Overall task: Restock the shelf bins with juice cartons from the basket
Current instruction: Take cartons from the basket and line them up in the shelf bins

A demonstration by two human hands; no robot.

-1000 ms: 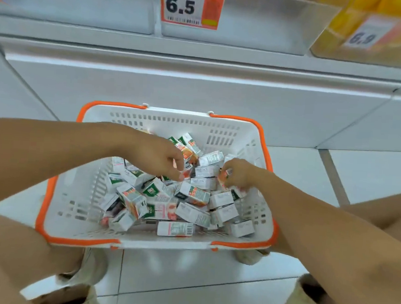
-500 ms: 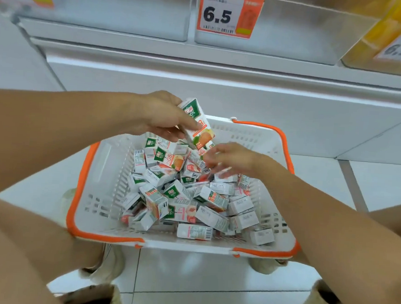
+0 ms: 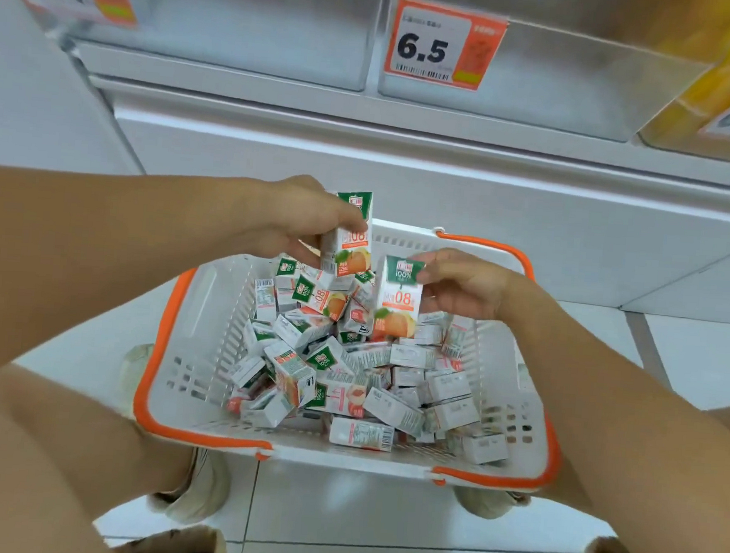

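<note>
We've barely started: our left hand [image 3: 298, 224] grips one juice carton [image 3: 351, 236], our right hand [image 3: 462, 283] pinches another carton [image 3: 398, 298], both lifted above the basket [image 3: 205, 308]. Tons of cartons [image 3: 347, 374] still sit below our hands, and the shelf bins [image 3: 540, 85] up past them look bare.
</note>
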